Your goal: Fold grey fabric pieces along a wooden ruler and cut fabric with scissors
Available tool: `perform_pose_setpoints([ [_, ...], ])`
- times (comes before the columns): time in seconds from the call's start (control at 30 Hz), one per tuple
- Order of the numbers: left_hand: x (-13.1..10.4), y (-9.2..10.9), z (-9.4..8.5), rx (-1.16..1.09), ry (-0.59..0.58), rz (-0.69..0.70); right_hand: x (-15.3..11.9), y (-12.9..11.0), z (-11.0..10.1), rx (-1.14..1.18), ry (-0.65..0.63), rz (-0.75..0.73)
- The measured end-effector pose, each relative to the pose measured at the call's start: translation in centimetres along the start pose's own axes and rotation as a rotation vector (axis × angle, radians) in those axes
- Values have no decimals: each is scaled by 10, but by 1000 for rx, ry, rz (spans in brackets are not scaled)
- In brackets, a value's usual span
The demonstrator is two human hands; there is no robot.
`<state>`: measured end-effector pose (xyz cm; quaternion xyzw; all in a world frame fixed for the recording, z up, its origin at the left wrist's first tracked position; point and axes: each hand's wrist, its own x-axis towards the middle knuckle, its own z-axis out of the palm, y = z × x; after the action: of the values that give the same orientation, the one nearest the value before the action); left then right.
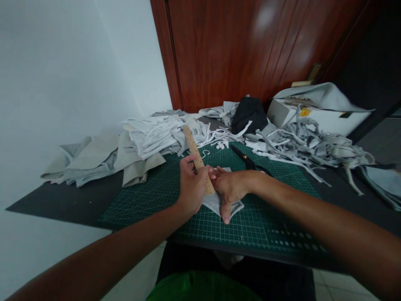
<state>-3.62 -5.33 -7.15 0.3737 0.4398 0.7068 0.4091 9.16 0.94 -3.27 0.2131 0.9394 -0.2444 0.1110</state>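
Note:
A wooden ruler (191, 142) slants across a small piece of grey fabric (213, 204) on the green cutting mat (150, 200). The fingers and thumb of my left hand (191, 184) are closed round the ruler's middle. My right hand (231, 186) lies over the fabric just right of the ruler, its fingers spread and the thumb pointing toward the near edge. Most of the fabric is hidden under this hand. Black scissors (247, 161) rest on the mat beyond my right wrist, their blades pointing away to the left.
Stacked grey and white fabric (153, 133) covers the back left of the table (90, 202). Cut strips (319, 142) are heaped at the right, before a white box (332, 121). A black cloth bundle (249, 115) sits at the back. White scraps (222, 144) lie near the scissors.

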Motion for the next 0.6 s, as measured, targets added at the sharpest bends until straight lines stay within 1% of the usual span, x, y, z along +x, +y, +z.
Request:
perform_pose_setpoints([
  [0.07, -1, -5, -8, 34, -6, 26, -2, 7, 3, 17, 28, -21],
  [0.13, -2, -7, -14, 60, -37, 9, -7, 12, 7, 21, 64, -23],
  [0.2, -3, -8, -17, 77, -84, -27, -15, 14, 11, 21, 116, 14],
  [0.3, -2, -9, -20, 136, -153, -70, -33, 11, 19, 27, 246, 38],
  [0.4, 0, -10, -21, 238, -209, -51, -53, 5, 26, 40, 390, -48],
  [0.5, 3, -9, -23, 305, -254, -40, -65, 2, 30, 84, 410, -67],
  [0.6, 4, -6, -24, 364, -288, -42, -67, 5, 33, 146, 418, -44],
])
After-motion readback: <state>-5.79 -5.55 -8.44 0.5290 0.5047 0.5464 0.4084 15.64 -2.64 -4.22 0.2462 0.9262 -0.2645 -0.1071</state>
